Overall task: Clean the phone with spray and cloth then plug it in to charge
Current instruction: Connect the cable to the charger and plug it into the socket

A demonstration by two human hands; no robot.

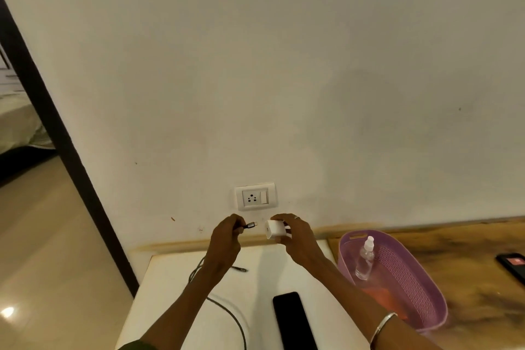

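Observation:
My left hand (226,239) pinches the plug end of a grey charging cable (250,225), its tip pointing right. My right hand (295,236) grips a white charger adapter (275,229), a short gap from the cable tip. Both hands are raised just below the white wall socket (255,196). The black phone (294,321) lies face up on the white table (176,307) below my hands. The rest of the cable (233,318) loops across the table, its other end (240,268) lying loose. A clear spray bottle (365,260) leans inside the purple basket (426,287), over something orange at the bottom.
A wooden-patterned surface (468,270) stretches right of the basket, with a second dark phone (512,264) at the far right edge. A dark door frame (65,150) runs diagonally on the left, with tiled floor beyond it.

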